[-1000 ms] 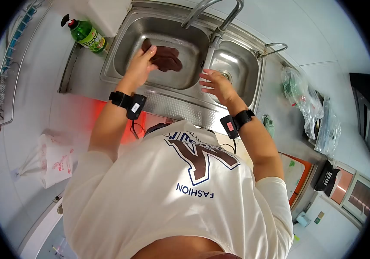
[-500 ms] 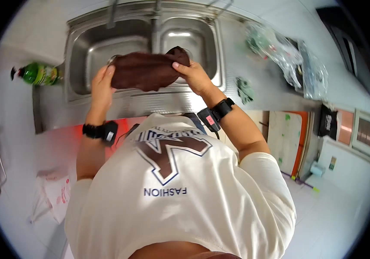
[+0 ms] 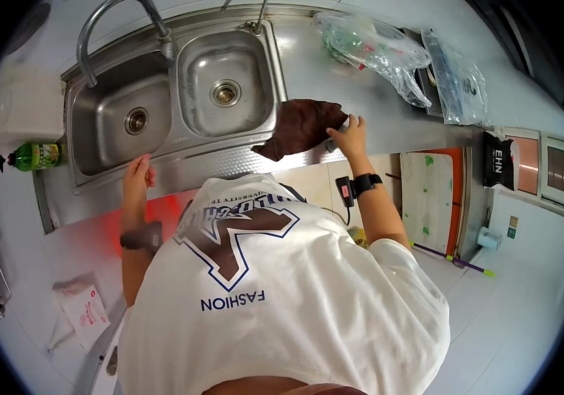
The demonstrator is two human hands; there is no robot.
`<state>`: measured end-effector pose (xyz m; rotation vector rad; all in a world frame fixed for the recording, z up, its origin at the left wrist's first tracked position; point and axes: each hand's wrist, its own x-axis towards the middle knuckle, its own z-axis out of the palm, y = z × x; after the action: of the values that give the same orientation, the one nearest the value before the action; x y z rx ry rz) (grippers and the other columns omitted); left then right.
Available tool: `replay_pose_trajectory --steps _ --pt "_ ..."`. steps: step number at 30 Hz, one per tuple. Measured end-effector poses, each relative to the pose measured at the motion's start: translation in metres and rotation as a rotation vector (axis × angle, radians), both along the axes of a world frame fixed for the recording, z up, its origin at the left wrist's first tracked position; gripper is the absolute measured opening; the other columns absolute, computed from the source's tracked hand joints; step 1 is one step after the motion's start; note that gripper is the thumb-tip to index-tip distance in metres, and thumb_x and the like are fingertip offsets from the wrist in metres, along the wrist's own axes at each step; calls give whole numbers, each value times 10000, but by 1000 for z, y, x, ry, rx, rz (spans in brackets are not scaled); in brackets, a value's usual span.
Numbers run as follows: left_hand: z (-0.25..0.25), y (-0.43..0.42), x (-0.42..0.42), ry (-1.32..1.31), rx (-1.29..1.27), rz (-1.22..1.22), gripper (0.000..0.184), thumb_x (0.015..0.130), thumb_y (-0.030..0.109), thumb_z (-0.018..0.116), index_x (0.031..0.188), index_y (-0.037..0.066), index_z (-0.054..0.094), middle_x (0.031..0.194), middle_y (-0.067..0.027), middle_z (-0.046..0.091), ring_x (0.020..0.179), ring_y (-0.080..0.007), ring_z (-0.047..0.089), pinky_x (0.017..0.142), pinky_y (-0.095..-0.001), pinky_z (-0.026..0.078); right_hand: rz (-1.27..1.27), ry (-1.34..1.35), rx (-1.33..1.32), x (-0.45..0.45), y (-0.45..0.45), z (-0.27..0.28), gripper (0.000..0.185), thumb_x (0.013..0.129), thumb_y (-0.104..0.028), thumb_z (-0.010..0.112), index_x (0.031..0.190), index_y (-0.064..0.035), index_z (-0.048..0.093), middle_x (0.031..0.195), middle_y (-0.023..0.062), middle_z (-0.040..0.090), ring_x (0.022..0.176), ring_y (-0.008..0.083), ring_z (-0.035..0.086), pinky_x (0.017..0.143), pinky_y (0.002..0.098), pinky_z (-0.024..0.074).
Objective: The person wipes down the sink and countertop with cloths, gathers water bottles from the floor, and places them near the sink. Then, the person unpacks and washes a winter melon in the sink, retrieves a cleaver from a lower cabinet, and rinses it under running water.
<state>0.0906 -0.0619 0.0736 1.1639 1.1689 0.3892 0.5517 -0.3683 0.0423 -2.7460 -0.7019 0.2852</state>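
Note:
A crumpled dark brown cloth [image 3: 303,128] lies on the steel counter just right of the sink, one corner hanging toward the front edge. My right hand [image 3: 351,137] is at the cloth's right end, thumb and fingers apart, the thumb touching or very close to it. Small grey-green bits show beside the brown cloth by my fingers; the rest of that piece is hidden. My left hand [image 3: 138,172] is at the front rim of the left basin, fingers curled in, with nothing visible in it.
The double sink [image 3: 175,112] has a curved faucet [image 3: 88,49] over its left basin. A green pump bottle [image 3: 32,157] stands at the left. Clear plastic bags [image 3: 377,49] lie at the back right of the counter. A white bag [image 3: 84,313] is at lower left.
The brown cloth, earlier stretched between both hands over the sink, is now down on the counter to the right. My left hand has let go of it. The view has shifted right.

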Motion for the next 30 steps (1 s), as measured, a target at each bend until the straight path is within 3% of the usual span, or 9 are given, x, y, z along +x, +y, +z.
replay_pose_trajectory --steps 4,7,11,12,16,18,23,25,30 --pt "-15 -51 30 141 -65 88 294 966 271 584 1159 50 609 782 -17 598 663 -90 525 600 -243 441 88 44 47 -6 -8 -10 1058 661 -496 838 1504 -155 297 1546 276 182 1364 500 282 1103 520 319" --pt "-6 -85 64 106 -110 40 299 964 260 582 1162 36 602 793 -30 607 672 -108 537 608 -257 456 202 117 -88 -22 15 -2 1076 637 -490 854 1511 -215 289 1561 224 207 1379 499 267 1105 512 315" --pt "-12 -117 72 106 -55 53 313 965 252 570 1176 21 585 811 -43 618 681 -117 546 619 -260 461 488 -63 45 -23 25 -7 848 702 -314 832 1436 -167 432 1373 205 472 1216 413 459 1002 480 417" --pt "-6 -126 73 121 -52 59 321 969 251 560 1187 16 576 820 -48 622 683 -117 548 621 -260 462 550 -31 168 -16 27 -16 718 728 -166 801 1379 -173 498 1232 169 545 1095 350 520 923 445 457" --pt "-8 -166 44 193 -64 151 341 974 252 537 1206 3 559 829 -57 623 683 -114 550 619 -256 463 629 459 342 -3 42 -15 630 806 -55 718 1385 -132 485 1203 165 573 1093 328 567 960 402 464" --pt "-4 -188 22 233 -86 250 344 971 251 537 1210 4 558 830 -59 624 682 -115 552 620 -253 463 252 1245 641 -12 55 20 584 861 -13 648 1408 -44 446 1318 122 549 1241 252 501 1040 339 405" --pt "-46 -249 -48 229 -98 517 363 951 269 558 1190 -3 584 808 -82 651 642 -127 587 565 -262 481 701 967 443 -9 80 8 632 839 19 627 1428 -13 401 1382 162 506 1248 269 508 1068 358 384" --pt "-59 -274 -72 259 -116 607 352 937 262 567 1158 -9 602 818 -100 671 645 -143 614 554 -278 495 1277 296 238 2 90 -18 721 772 8 669 1436 -15 389 1396 209 487 1276 345 485 1084 392 371" --pt "-72 -341 -122 258 -218 810 354 920 270 570 1132 -9 618 810 -106 689 663 -183 638 578 -305 514 1183 202 6 -14 92 3 907 689 -177 787 1468 -49 341 1484 317 300 1367 477 303 1126 507 281"
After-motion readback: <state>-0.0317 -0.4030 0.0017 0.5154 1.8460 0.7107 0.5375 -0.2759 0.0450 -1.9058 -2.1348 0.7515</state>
